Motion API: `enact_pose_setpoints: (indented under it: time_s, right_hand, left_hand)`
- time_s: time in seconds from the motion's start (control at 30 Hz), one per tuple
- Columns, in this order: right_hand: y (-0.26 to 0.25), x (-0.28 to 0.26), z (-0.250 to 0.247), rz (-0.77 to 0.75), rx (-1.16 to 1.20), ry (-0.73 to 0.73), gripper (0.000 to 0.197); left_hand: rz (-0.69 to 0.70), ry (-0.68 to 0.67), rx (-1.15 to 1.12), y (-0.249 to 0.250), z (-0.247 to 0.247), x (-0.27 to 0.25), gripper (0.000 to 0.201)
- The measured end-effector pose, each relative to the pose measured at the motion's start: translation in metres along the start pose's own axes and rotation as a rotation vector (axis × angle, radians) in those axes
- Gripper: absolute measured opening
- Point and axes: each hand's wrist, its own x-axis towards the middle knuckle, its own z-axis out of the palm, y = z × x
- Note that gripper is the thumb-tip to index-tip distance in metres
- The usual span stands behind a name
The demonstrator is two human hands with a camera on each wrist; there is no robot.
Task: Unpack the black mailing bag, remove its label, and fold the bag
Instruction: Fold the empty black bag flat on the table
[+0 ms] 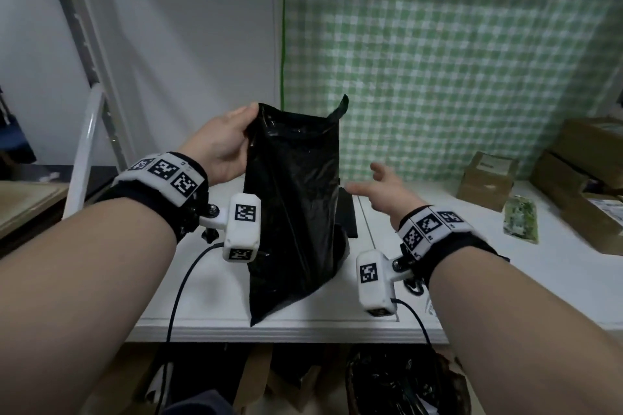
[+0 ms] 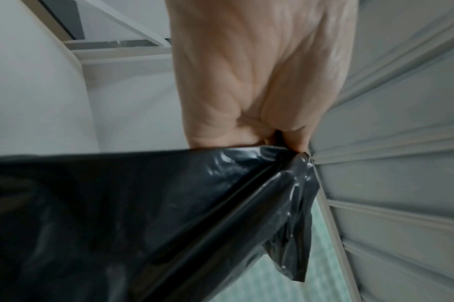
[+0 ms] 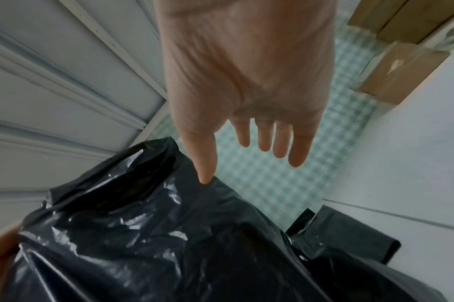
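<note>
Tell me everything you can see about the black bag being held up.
The bag is glossy, crinkled black plastic film, held roughly upright above a white table, its lower corner near the table's front edge. Its top is open, one upper corner sticking up. The left hand pinches the top left edge. The right hand is open beside it; in the right wrist view its thumb tip meets the bag's edge, though contact is uncertain. No label shows on the visible sides.

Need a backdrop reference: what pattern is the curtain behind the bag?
Green-and-white check curtain, clearest in the head view.
</note>
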Motion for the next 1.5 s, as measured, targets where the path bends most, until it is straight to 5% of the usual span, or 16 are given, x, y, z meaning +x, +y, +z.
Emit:
enact_pose_setpoints:
  time_s: [0.1,0.23,0.43,0.53,0.67,0.87,1.0,1.1,1.2,1.33,1.5]
  right_hand:
    - [0.006,0.010,0.023,0.011,-0.004,-0.042,0.083]
    - [0.014,0.025,0.058,0.033,-0.100,-0.068,0.074]
    - [0.041,0.051,0.095,0.125,-0.421,-0.152,0.052]
    - [0.052,0.057,0.104,0.168,-0.466,-0.192,0.044]
    - [0.062,0.059,0.110,0.220,-0.524,-0.237,0.043]
    - [0.077,0.056,0.095,0.267,-0.618,-0.218,0.005]
    - [0.090,0.050,0.073,0.382,-0.614,-0.264,0.033]
    - [0.087,0.039,0.060,0.493,-0.615,-0.227,0.014]
    - [0.085,0.043,0.057,0.476,-0.389,-0.165,0.004]
    - [0.078,0.041,0.070,0.460,0.110,-0.180,0.017]
    - [0.076,0.041,0.081,0.479,0.162,-0.263,0.028]
  left_hand:
    - [0.015,0.091,-0.026,-0.001,-0.015,0.002,0.029]
    - [0.033,0.438,-0.005,-0.010,-0.053,0.008,0.019]
    - [-0.250,0.759,0.186,-0.063,-0.104,0.001,0.008]
    - [-0.489,0.734,0.279,-0.101,-0.118,-0.006,0.043]
    - [-0.644,0.624,0.110,-0.134,-0.124,-0.012,0.014]
    - [-0.586,0.646,0.148,-0.141,-0.121,-0.008,0.018]
    - [-0.521,0.691,0.144,-0.146,-0.120,-0.006,0.025]
    - [-0.627,0.550,0.111,-0.152,-0.114,-0.007,0.029]
    - [-0.708,0.449,0.175,-0.155,-0.108,-0.010,0.016]
    - [-0.670,0.479,0.255,-0.151,-0.110,-0.007,0.014]
    - [-0.653,0.308,0.296,-0.123,-0.097,-0.001,0.018]
